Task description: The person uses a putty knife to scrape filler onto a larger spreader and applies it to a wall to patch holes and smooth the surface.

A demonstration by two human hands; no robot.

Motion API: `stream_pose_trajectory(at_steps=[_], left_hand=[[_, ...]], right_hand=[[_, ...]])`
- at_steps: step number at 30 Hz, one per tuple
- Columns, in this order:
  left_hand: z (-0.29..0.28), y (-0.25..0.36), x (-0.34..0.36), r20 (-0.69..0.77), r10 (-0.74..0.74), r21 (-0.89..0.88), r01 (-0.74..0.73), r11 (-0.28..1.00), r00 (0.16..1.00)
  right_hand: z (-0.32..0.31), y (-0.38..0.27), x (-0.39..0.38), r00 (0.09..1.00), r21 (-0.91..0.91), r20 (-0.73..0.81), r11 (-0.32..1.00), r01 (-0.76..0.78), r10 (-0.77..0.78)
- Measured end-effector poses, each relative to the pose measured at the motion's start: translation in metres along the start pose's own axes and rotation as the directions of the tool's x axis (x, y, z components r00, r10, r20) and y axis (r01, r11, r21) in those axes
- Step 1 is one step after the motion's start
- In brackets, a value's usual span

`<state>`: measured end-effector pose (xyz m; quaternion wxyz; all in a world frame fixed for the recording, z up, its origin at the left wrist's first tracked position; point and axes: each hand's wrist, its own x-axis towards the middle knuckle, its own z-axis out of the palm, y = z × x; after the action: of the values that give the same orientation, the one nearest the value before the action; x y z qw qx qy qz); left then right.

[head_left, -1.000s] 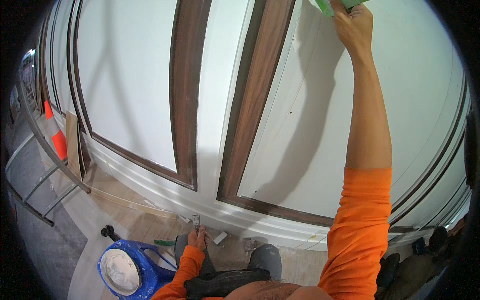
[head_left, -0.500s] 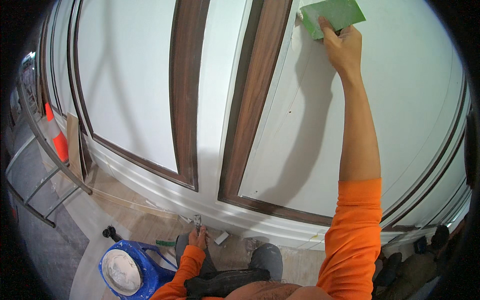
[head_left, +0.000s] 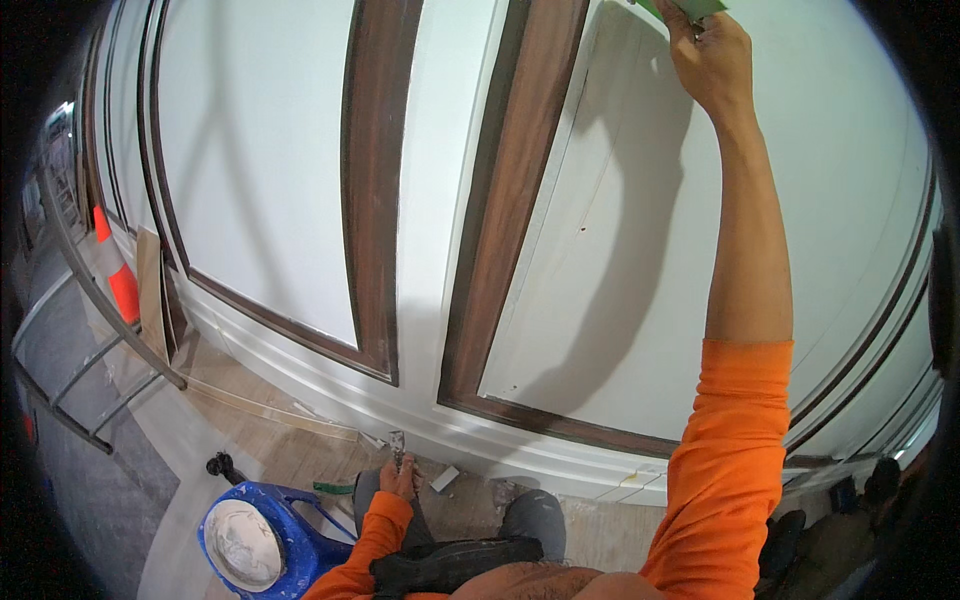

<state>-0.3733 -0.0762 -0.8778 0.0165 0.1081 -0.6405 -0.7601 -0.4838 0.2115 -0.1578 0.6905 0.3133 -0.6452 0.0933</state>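
Note:
My right hand (head_left: 716, 62) is raised at the top of the picture, closed around a flat green spreader (head_left: 708, 9). Most of that spreader lies beyond the upper edge. Behind it stands a white wall panel (head_left: 545, 335) framed by dark brown wood trim (head_left: 520, 160); my arm casts a long shadow on the panel. Whether the blade touches the panel I cannot tell. Low down near my knees, my left hand (head_left: 398, 480) grips a small, smeared metal putty knife (head_left: 397, 444), blade pointing away from me. Left of it sits a blue bucket (head_left: 308, 540) holding whitish filler (head_left: 243, 545).
An orange and white traffic cone (head_left: 122, 290), leaning boards (head_left: 150, 290) and a bent metal frame (head_left: 90, 360) stand at the left. A small white block (head_left: 445, 478) and a green strip (head_left: 333, 488) lie on the floor by the skirting. Dark items (head_left: 840, 530) crowd the lower right.
My right hand has moved up and slightly right with the green spreader, which has mostly left the picture. My left hand and the bucket have hardly moved.

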Motion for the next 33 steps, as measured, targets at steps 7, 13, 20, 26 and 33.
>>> stream_pose_trajectory(at_steps=[7,13,20,26,33], left_hand=[[0.002,-0.006,0.004,-0.001,-0.036,-0.044,0.036,0.998,0.999],[0.006,-0.003,0.002,-0.016,-0.058,-0.03,0.057,0.998,0.998],[0.003,-0.017,0.009,-0.024,-0.026,-0.005,0.026,1.0,0.999],[0.005,-0.01,0.006,-0.028,-0.097,-0.067,0.095,0.993,0.995],[0.003,-0.005,-0.001,-0.046,-0.072,-0.035,0.07,0.997,0.996]], right_hand=[[0.003,-0.003,0.0,0.991,-0.014,0.107,0.997,0.081,-0.079],[-0.001,-0.013,-0.01,0.978,-0.079,0.208,0.996,0.046,-0.029],[0.0,0.001,-0.045,0.97,-0.118,0.234,0.988,0.098,-0.068],[-0.003,-0.005,-0.07,0.96,-0.069,0.259,0.989,0.128,-0.107],[-0.009,-0.013,-0.089,0.953,0.052,0.304,0.998,-0.028,0.011]])
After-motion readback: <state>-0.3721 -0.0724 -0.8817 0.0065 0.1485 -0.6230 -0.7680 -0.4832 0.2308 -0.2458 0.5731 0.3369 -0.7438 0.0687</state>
